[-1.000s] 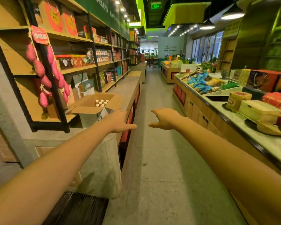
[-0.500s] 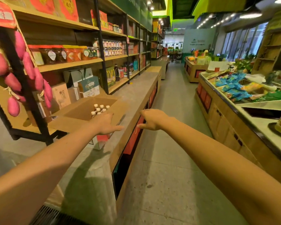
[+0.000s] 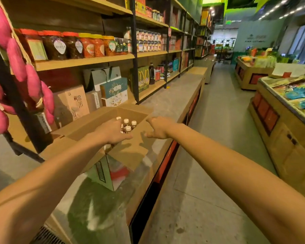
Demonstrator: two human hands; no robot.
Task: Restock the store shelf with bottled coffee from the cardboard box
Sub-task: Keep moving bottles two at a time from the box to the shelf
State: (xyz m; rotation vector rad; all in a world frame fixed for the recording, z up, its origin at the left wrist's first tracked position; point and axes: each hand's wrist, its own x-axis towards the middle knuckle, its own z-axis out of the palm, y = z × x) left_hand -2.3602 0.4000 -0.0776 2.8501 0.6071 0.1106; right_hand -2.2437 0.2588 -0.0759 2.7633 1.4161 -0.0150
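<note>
Upright coffee bottles point(image 3: 128, 125) stand in the cardboard box point(image 3: 88, 128) just beyond the left hand point(image 3: 113, 132), fingers loosely bent and empty, nearer than the equally slack right hand point(image 3: 159, 128).

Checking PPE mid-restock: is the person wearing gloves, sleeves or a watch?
No. The left arm and right arm are bare along all that shows, with no sleeve edge in view. The left grip and right grip have no gloves. No watch, band or ring shows on the visible sides.
</note>
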